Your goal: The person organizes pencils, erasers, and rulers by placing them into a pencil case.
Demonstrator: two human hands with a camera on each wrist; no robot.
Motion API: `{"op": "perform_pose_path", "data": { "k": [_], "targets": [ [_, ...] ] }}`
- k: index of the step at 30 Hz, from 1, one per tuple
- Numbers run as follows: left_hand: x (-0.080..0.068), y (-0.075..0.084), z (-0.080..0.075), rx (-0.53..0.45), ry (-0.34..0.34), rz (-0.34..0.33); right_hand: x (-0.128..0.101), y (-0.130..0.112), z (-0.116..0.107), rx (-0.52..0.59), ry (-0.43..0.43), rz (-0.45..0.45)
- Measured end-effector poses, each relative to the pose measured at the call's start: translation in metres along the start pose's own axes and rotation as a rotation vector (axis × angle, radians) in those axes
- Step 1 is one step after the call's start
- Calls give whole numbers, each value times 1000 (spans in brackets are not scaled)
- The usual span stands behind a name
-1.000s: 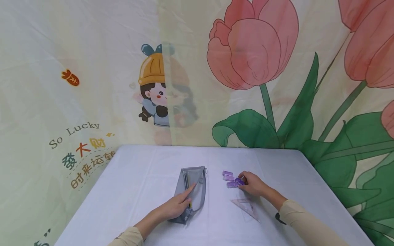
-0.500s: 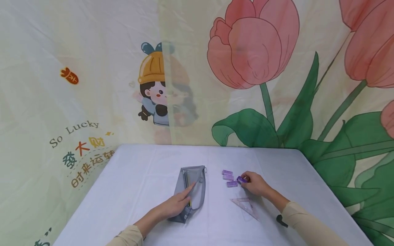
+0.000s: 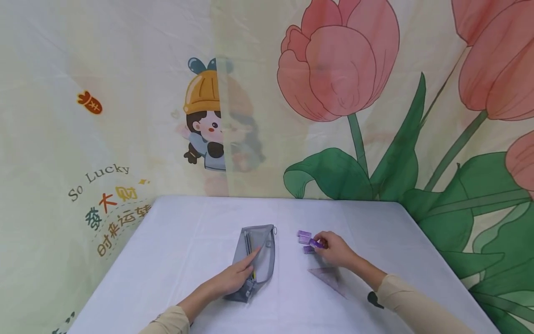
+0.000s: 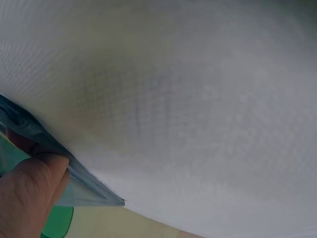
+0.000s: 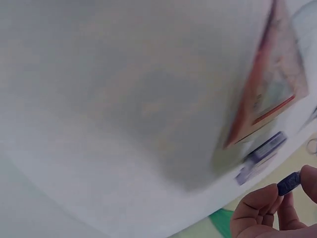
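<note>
I see my right hand (image 3: 335,251) pinching one purple eraser (image 3: 315,243), just right of the grey mesh pencil pouch (image 3: 254,262). Left hand (image 3: 233,277) presses flat, fingers straight, on the pouch, whose long axis runs away from me. Backdrop (image 3: 104,185) reads "So Lucky".

The backdrop cloth (image 3: 62,139) reads "So Lucky" above the Chinese characters "发大财" and "时来运转".
</note>
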State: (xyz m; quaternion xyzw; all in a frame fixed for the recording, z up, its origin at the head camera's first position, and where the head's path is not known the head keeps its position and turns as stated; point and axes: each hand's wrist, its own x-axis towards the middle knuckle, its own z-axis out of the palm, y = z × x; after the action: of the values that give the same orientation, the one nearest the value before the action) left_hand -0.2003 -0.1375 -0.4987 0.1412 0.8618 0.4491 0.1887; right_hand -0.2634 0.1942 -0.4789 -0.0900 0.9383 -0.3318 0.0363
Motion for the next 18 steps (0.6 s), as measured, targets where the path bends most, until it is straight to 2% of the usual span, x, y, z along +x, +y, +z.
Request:
{"op": "perform_pose_path", "data": {
  "k": [6, 10, 15, 18],
  "targets": [
    [0, 0, 1, 16, 15, 2, -3, -23, 18, 19, -10, -49],
    [-1, 1, 2, 14, 20, -5, -3, -40, 30, 32, -67, -65],
    [-2, 0, 1, 2, 11, -2, -5, -62, 46, 39, -163, -149],
    [-2, 0, 0, 3, 8, 8, -4, -70, 56, 17, -170, -221]
  ]
}}
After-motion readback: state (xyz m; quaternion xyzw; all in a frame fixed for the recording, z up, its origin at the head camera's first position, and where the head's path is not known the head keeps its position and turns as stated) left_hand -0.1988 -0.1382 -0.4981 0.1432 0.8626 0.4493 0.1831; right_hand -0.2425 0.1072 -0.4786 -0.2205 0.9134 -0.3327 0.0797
